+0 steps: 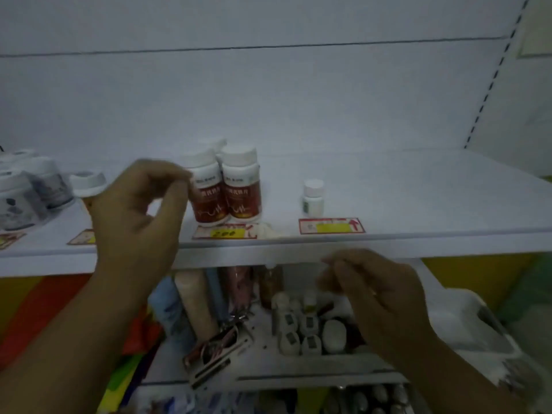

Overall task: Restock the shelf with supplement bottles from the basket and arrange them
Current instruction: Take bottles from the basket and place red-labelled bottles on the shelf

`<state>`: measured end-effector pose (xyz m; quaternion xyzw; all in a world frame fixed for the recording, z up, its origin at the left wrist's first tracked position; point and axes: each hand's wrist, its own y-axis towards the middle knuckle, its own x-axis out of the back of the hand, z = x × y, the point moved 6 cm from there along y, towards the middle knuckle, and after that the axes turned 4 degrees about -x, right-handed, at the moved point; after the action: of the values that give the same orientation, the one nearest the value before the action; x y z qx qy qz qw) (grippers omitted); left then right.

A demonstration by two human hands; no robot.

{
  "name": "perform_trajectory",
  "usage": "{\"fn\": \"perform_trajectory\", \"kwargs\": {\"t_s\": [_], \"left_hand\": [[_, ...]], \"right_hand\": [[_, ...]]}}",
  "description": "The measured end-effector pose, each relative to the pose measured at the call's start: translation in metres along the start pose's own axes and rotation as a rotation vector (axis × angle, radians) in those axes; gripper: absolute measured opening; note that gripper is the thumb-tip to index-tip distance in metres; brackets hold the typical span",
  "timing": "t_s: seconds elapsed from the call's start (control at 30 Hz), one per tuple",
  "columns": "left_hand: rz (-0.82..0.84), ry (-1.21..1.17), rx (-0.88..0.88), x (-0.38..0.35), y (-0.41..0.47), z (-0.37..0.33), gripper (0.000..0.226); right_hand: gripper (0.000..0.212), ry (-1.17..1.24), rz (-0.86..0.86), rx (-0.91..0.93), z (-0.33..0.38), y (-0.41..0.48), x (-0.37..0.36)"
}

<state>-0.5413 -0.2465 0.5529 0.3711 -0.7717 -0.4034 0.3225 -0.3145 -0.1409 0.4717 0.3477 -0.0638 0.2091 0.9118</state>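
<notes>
Two red-labelled bottles [225, 186] above tag [224, 233] reading "200".

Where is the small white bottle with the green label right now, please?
In the head view, the small white bottle stands alone upright on the shelf, right of the two red-labelled bottles and just behind a red-and-yellow price tag.

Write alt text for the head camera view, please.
Two bare hands hover at a white shelf: the left hand beside two red-labelled supplement bottles, the right hand lower, over a basket of small white bottles. A small white bottle stands alone.
</notes>
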Motion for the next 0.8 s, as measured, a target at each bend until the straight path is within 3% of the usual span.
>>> {"fn": "perform_trajectory", "kwargs": {"t_s": [0.07,0.17,0.27,0.33,0.4,0.47,0.6,0.7,0.8], "left_hand": [[0.145,0.082,0.100,-0.020,-0.057,0.000,0.018],[0.320,0.029,0.460,-0.056,-0.127,0.028,0.025],[0.446,0.030,0.654,-0.091,-0.178,0.049,0.036],[0.571,0.007,0.736,-0.118,-0.208,0.056,0.028],[0.719,0.065,0.743,-0.146,-0.236,0.068,0.018],[0.812,0.144,0.709,-0.170,-0.253,0.083,0.013],[0.932,0.277,0.595,-0.216,-0.267,0.118,0.024],[1.128,0.384,0.502,-0.245,-0.274,0.138,0.034],[1.279,0.383,0.479,-0.265,-0.277,0.152,0.036]], "right_hand": [[0.019,-0.008,-0.012,-0.264,-0.042,-0.042,0.029],[0.031,0.096,-0.096,-0.636,-0.115,-0.090,0.054],[0.027,0.051,-0.036,-0.797,-0.162,-0.118,0.056],[0.020,-0.036,0.057,-0.838,-0.185,-0.129,0.044],[0.012,-0.231,0.173,-0.811,-0.200,-0.135,0.031],[0.020,-0.376,0.272,-0.733,-0.212,-0.135,0.017],[0.027,-0.408,0.283,-0.731,-0.236,-0.122,-0.006],[0.030,-0.384,0.229,-0.781,-0.256,-0.109,-0.018],[0.044,-0.427,0.315,-0.822,-0.273,-0.099,-0.034]]}}
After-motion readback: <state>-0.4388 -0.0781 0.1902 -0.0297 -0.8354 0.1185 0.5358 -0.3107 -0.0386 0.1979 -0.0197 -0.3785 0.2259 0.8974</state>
